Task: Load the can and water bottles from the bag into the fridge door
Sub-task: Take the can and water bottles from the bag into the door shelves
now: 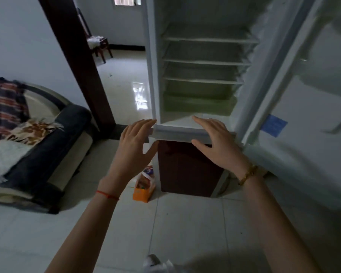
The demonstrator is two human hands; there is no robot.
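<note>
Fingers (144,125) of the left hand (135,143) are spread and loosely extended, pinching nothing, with the tips near the lower left corner of the open fridge (203,62); the fingers of the right hand (215,143) are likewise splayed and bare, hovering over the front lip at the bottom of the fridge's upper compartment. Neither hand carries a can or a bottle. Well below the left hand, the bag (143,187), orange with a pale top, stands on the tiled floor (185,223) just beside the dark lower section of the fridge; something coloured shows in its mouth, but whether that is the can or a bottle is too small to tell. The fridge door (311,107) is swung open to the right, and its inner face is blurred; no can or bottle can be made out in its racks, though the blur leaves that uncertain. The shelves inside the fridge look bare. Judged from this, the task appears to be at its very start: the door is open, which is the only step done, and the drinks seemingly remain in the bag. Reaching down to the bag, lifting each item out and setting it in the door racks all seems left to do.
</note>
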